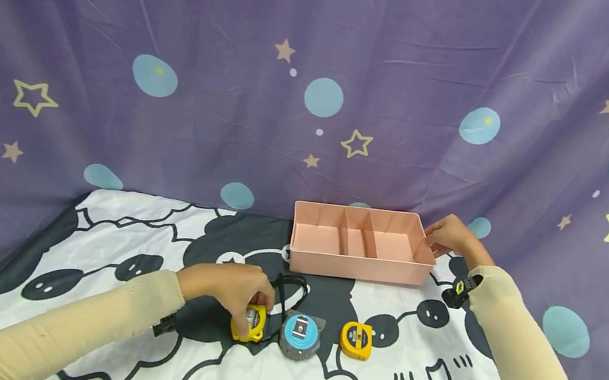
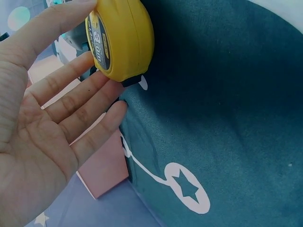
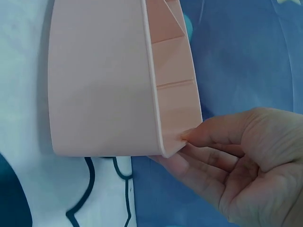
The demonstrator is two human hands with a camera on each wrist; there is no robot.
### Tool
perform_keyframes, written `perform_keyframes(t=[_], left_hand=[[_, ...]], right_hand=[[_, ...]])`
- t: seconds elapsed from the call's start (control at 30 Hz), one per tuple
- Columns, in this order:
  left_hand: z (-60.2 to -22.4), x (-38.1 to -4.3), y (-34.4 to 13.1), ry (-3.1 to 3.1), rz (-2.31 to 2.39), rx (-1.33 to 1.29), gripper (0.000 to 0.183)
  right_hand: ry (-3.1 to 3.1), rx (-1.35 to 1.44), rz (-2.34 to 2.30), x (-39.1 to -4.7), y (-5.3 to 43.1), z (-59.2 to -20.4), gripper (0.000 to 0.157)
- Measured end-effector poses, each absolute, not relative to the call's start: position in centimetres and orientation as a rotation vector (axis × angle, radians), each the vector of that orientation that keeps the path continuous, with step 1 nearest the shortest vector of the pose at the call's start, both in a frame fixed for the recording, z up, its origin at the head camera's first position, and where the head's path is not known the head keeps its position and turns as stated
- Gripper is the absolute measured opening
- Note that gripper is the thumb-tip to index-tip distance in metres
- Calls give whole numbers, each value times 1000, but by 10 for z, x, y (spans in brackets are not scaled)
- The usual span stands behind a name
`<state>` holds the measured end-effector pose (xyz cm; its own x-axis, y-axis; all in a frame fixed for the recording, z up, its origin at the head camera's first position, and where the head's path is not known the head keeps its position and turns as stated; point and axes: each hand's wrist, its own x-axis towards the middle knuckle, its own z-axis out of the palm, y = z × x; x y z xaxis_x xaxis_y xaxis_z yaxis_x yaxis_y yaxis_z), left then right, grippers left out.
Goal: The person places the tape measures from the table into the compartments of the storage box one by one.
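A yellow tape measure (image 1: pixel 257 324) is pinched between the thumb and fingers of my left hand (image 1: pixel 238 288), low over the patterned cloth. In the left wrist view the tape measure (image 2: pixel 137 40) shows a dark label on its side. To its right lies a blue and grey tape measure (image 1: pixel 300 337) with a black strap, then another yellow tape measure (image 1: pixel 356 340). Farther back stands a pink divided box (image 1: pixel 360 269). My right hand (image 1: pixel 452 235) pinches the rim of its right end wall; the right wrist view shows the thumb inside the box (image 3: pixel 104 85) and fingers outside.
The box has three compartments with nothing seen in them. A black-and-white cartoon cloth (image 1: pixel 105 318) covers the table. Right behind the box hangs a purple curtain (image 1: pixel 219 132) with stars and dots.
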<state>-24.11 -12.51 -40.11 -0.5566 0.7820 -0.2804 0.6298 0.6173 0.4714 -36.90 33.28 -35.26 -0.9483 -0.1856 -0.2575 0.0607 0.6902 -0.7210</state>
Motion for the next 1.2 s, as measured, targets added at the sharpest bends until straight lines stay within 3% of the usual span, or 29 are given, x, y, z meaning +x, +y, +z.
perform_keyframes(t=[1.2], left_hand=[[-411, -242, -124, 2440, 399, 1141, 57]], right_hand=[[2546, -17, -1282, -366, 234, -380, 43]])
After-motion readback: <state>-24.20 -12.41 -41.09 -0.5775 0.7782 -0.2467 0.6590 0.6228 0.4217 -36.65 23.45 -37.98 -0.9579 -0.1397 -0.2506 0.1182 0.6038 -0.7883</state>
